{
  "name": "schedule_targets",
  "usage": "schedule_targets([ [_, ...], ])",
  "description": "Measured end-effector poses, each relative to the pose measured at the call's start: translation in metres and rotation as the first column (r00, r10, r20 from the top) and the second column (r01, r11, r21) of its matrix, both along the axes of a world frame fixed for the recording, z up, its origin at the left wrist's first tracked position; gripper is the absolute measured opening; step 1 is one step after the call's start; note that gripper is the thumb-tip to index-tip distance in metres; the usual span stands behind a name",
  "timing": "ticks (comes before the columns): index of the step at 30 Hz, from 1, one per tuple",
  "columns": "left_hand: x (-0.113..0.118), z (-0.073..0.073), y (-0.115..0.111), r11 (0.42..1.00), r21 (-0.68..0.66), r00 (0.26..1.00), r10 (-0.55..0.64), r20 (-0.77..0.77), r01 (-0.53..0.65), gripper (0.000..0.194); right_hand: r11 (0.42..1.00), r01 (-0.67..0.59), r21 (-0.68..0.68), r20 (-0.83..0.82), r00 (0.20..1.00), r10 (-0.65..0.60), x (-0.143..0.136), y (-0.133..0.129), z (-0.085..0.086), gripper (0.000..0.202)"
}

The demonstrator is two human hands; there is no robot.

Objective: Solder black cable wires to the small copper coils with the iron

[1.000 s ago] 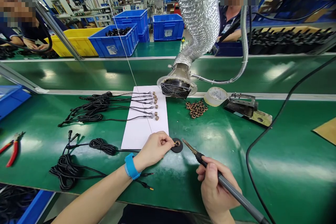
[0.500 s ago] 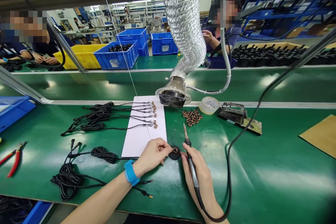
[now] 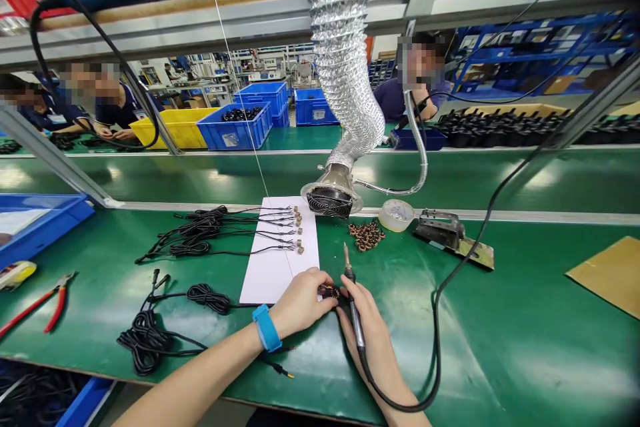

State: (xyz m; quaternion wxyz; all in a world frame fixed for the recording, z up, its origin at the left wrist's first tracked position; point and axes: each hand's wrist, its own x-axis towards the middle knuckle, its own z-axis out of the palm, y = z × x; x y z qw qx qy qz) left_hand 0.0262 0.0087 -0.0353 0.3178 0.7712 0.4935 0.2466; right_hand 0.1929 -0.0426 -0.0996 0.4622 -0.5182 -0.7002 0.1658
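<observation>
On the green tabletop [image 3: 520, 360], right by the white sheet [image 3: 263, 285]: your two hands meet at one dark round piece [image 3: 331, 292].

Your left hand [image 3: 303, 301] pinches the piece at its left edge between thumb and fingers, presumably to steady it. Your right hand [image 3: 373, 330] is closed around the soldering iron [image 3: 356, 324], tip pointing away from you, likely to keep it clear of your fingers; whether those fingertips touch the piece, you cannot tell. Fan hood [image 3: 329, 203] hangs just beyond, probably to draw off fumes. Black cables [image 3: 206, 230] lie roughly parallel, split ends on the sheet beside small metal blocks [image 3: 300, 231], perhaps for contrast. Copper-coloured parts [image 3: 367, 236] are heaped right of the sheet, seemingly for easy picking; iron stand [image 3: 453, 239] farther right.
</observation>
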Motion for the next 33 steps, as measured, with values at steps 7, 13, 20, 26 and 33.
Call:
schedule_targets([
  [7,0.003,-0.003,0.007,0.990,0.017,0.990,-0.143,-0.019,0.143,0.011,1.000,0.003,0.031,0.004,1.000,-0.003,0.000,0.003,0.001,0.051],
  [13,0.001,-0.009,0.018,0.957,-0.288,0.934,0.067,0.350,0.039,0.017,1.000,0.005,0.016,-0.016,1.000,-0.005,-0.001,0.002,0.006,0.049],
  [20,-0.005,-0.005,0.007,0.967,-0.249,0.839,0.090,0.536,0.055,0.034,0.992,-0.008,-0.129,-0.312,0.949,-0.033,-0.007,0.001,0.037,0.038],
  [26,-0.008,0.002,0.004,0.975,-0.205,0.854,0.037,0.519,0.083,0.036,0.977,-0.050,-0.207,-0.520,0.851,-0.067,-0.013,0.012,0.045,0.040],
  [33,-0.007,0.006,0.003,0.966,-0.248,0.836,0.083,0.543,0.066,0.030,0.990,0.057,-0.133,-0.515,0.849,-0.118,-0.012,0.015,0.037,0.034],
])
